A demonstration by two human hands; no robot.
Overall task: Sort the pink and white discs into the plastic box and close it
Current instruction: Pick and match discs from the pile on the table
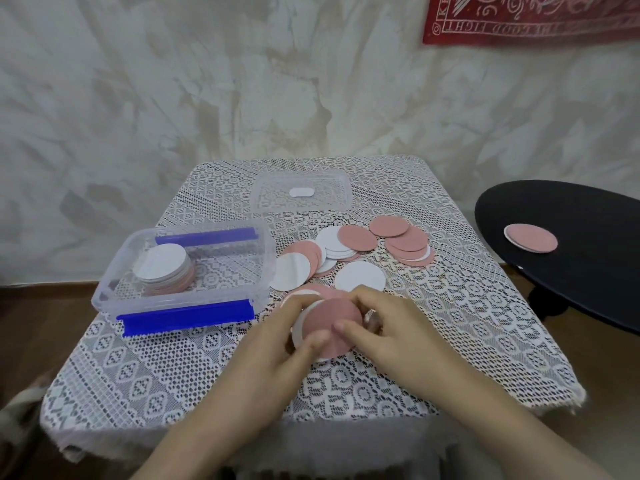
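Roughly midway now: one sorted pile [162,268] is already laid inside the plastic box [173,298] at the table's left, many loose discs [360,251] are left scattered just beside it, and the lid [332,192] is set aside behind. A pink-topped stack [332,323], thin, flat and white-backed, is pinched between left hand [277,344] and right hand [391,323] near the front.
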